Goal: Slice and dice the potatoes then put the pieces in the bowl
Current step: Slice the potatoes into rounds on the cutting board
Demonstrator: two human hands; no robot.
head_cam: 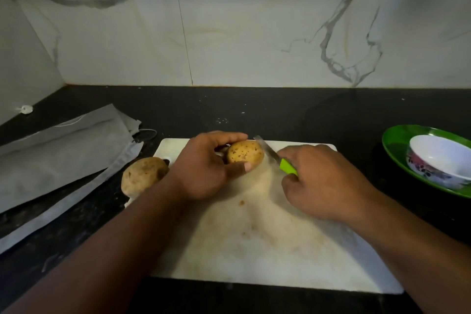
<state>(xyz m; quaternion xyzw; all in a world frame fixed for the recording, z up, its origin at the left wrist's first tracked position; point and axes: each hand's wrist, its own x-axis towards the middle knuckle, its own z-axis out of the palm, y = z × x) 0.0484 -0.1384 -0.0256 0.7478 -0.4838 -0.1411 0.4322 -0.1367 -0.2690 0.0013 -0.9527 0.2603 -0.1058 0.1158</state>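
A speckled brown potato [245, 152] rests near the far edge of the white cutting board [267, 250]. My left hand [204, 168] grips it, fingers curled over its top and thumb at its front. My right hand [321, 181] holds a knife [277, 159] by its green handle, and the blade lies against the potato's right side. A second whole potato [142, 175] sits at the board's left edge, partly behind my left forearm. At the far right a white bowl [443, 160] with a patterned outside stands on a green plate [397, 145].
Grey folded cloth or bags [58, 150] lie on the black counter [254, 109] to the left. A marble-patterned wall rises behind the counter. A small potato scrap [241, 202] lies on the board.
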